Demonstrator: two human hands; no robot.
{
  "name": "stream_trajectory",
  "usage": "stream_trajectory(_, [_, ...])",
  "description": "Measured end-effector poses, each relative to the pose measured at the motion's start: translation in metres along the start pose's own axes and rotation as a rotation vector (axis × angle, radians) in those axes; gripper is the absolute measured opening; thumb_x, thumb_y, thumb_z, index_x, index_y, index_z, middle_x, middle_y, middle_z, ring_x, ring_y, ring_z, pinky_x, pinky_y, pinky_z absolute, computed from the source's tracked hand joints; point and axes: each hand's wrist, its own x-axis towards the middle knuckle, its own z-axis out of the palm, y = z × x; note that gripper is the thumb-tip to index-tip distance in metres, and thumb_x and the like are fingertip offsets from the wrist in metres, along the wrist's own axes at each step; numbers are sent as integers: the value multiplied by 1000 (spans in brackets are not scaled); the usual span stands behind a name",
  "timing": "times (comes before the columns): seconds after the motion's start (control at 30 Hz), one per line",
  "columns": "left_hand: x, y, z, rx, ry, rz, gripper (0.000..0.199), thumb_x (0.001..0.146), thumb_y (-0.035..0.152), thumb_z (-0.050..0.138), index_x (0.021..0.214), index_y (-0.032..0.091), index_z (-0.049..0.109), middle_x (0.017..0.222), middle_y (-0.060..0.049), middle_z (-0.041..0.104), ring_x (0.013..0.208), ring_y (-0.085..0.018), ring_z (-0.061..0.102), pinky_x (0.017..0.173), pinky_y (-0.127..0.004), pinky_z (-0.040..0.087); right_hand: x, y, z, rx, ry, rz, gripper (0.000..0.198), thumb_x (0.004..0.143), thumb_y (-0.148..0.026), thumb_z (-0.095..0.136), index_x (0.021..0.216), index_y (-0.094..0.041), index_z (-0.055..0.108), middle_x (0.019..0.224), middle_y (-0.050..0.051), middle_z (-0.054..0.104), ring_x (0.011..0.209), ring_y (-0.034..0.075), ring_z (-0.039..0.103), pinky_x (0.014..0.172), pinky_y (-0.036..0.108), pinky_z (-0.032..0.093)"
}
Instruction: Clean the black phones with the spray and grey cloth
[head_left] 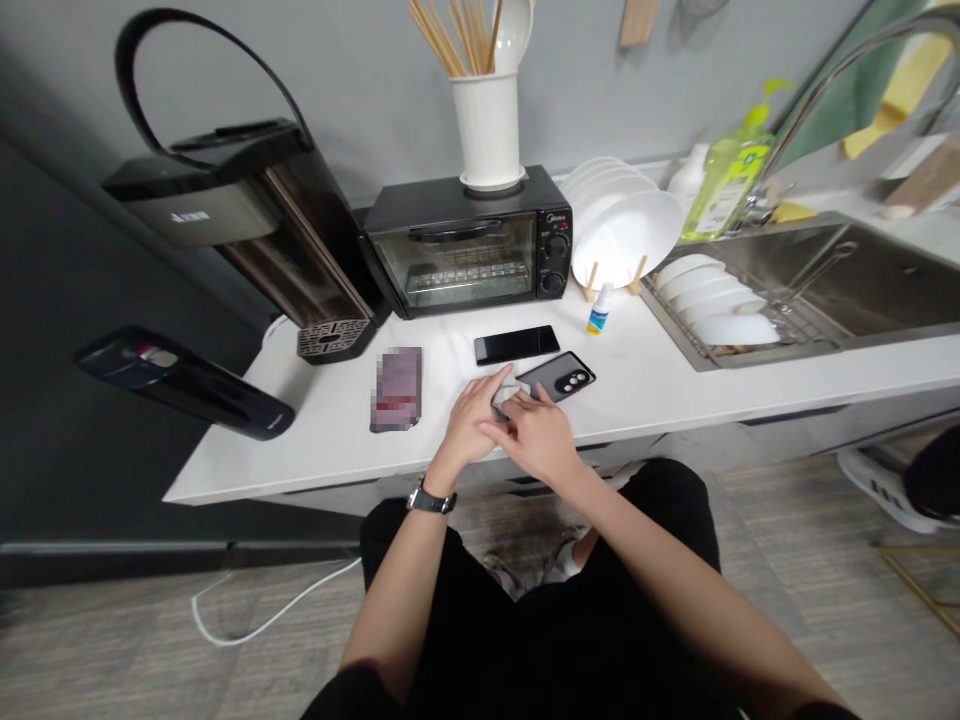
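Note:
A crumpled white tissue (pixel 511 392) lies between my two hands, close above the counter's front part. My left hand (pixel 472 418), with a dark watch on its wrist, curves around the tissue from the left. From the right, my right hand (pixel 541 432) presses its fingers onto the same tissue. Just beyond my right fingers is a dark phone case (pixel 564 377) with camera holes at its right end; its left end is partly hidden by my hands. Behind it a black phone (pixel 517 345) lies flat. A small spray bottle (pixel 598 312) stands farther back.
A blurred-out purplish flat object (pixel 397 390) lies left of my hands. A dark bottle (pixel 187 385), a water dispenser (pixel 247 220) and a toaster oven (pixel 465 255) stand around. Plates (pixel 626 235) rest in a rack near the sink (pixel 862 290).

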Motion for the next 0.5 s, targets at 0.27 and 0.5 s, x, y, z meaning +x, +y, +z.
stream_trajectory(0.27, [0, 4, 2, 9, -9, -56, 85, 83, 27, 78, 160, 24, 42, 146, -9, 64, 130, -31, 57, 115, -47, 45, -24, 26, -25, 17, -59, -102, 48, 107, -60, 45, 105, -22, 73, 106, 8, 80, 101, 23, 75, 122, 50, 37])
stream_trajectory(0.5, [-2, 6, 1, 14, 11, -8, 86, 86, 42, 82, 160, 26, 42, 149, -11, 62, 134, -32, 57, 116, -48, 44, -31, 49, -33, -86, -22, -49, 46, 109, -56, 41, 113, -22, 73, 120, 11, 79, 112, 26, 75, 124, 53, 36])
